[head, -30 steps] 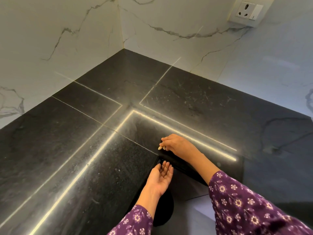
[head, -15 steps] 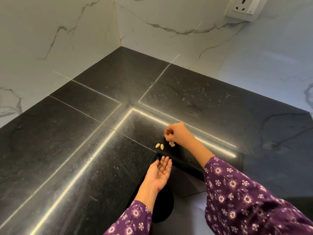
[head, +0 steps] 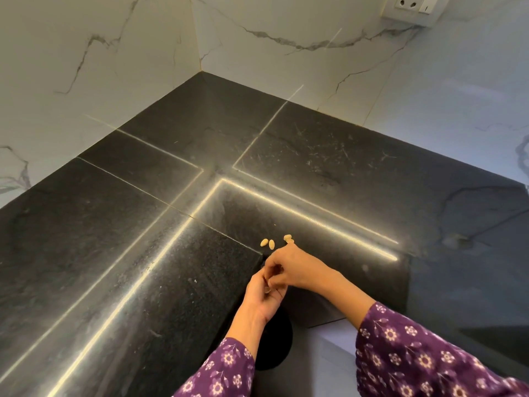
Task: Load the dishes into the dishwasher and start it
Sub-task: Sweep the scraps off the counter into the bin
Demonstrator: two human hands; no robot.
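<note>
Worktop [head: 120, 262]: black speckled stone, L-shaped, running into a room corner at the far side and cut back to an inner corner at the near edge. Fine pale scratches noted on the far right slab. Straight joint lines [head: 137, 184] cross the surface – several slabs butted together – and bright strips of light are reflected along both legs. Lying directly on the stone, just beyond the inner corner: four small pale oval pieces [head: 271, 244], kind not determinable – two side by side, two more touching each other just to their right
</note>
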